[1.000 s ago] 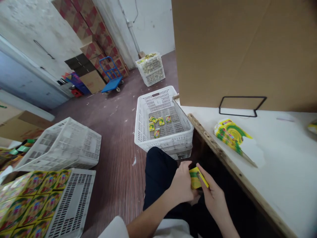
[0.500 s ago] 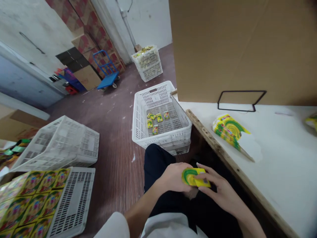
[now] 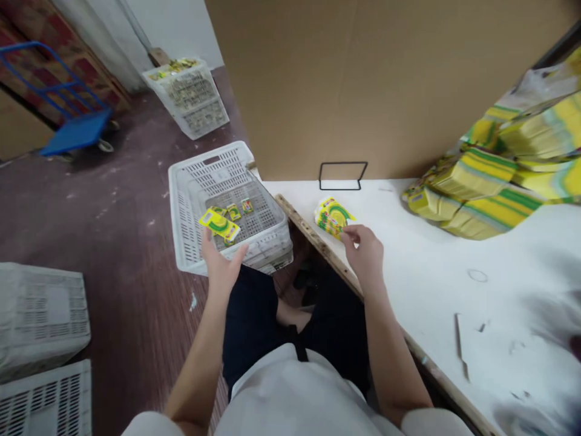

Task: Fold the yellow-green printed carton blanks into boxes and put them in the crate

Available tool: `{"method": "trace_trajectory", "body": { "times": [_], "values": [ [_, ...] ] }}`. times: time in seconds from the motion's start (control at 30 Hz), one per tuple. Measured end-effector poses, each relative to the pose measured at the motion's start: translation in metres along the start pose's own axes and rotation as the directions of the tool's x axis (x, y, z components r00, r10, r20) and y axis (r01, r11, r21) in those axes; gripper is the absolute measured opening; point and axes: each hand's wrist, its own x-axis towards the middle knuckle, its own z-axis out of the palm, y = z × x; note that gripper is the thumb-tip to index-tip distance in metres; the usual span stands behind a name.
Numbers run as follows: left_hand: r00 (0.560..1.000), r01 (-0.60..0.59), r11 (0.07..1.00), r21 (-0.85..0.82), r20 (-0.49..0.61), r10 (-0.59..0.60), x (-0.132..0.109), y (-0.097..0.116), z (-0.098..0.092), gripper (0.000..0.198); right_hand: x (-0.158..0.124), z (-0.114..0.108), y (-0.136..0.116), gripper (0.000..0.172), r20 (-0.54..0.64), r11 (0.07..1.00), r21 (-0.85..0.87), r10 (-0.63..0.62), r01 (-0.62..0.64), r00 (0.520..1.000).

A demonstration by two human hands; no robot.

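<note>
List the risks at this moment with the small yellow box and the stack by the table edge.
1. The small yellow box is at the fingers of the open left hand, above the near side of the white crate; it might drop outside.
2. The stack of flat cartons lies close to the edge of the table; the right hand, touching it, may nudge some off.

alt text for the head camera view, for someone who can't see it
A seated person's open left hand has a small yellow-green packet at its fingertips above a white floor crate holding a few more. Their right hand touches a small stack of printed cartons near the edge of a white table, a cardboard sheet standing behind.
</note>
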Motion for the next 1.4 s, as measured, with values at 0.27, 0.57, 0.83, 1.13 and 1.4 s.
{"method": "trace_trajectory", "body": {
  "times": [0.27, 0.57, 0.83, 1.13, 1.4],
  "values": [
    [0.904, 0.183, 0.968, -0.173, 0.418, -0.096, -0.057, 0.019, 0.028, 0.074, 0.046, 0.034, 0.017, 0.035, -0.002, 0.885, -0.390, 0.274, -0.253, 0.962],
    [0.752, 0.289, 0.937, -0.198, 0.653, -0.094, -0.070, 0.027, 0.032, 0.054, 0.044, 0.035, 0.025, 0.028, -0.015, 0.923, -0.272, 0.277, -0.271, 0.961],
    [0.756, 0.613, 0.419, -0.670, 0.652, -0.065, -0.068, 0.062, 0.073, 0.090, 0.001, 0.020, -0.016, 0.023, 0.250, 0.962, 0.273, -0.096, 0.025, 0.964],
    [0.871, 0.480, 0.411, -0.775, 0.362, -0.332, -0.057, 0.096, 0.081, 0.049, -0.075, 0.049, -0.043, 0.033, 0.539, 0.703, 0.665, -0.221, -0.251, 0.813],
    [0.858, 0.510, 0.571, -0.644, 0.428, -0.284, -0.073, 0.070, 0.075, 0.045, -0.060, 0.048, -0.025, 0.021, 0.449, 0.778, 0.589, -0.091, -0.218, 0.889]
  ]
}}
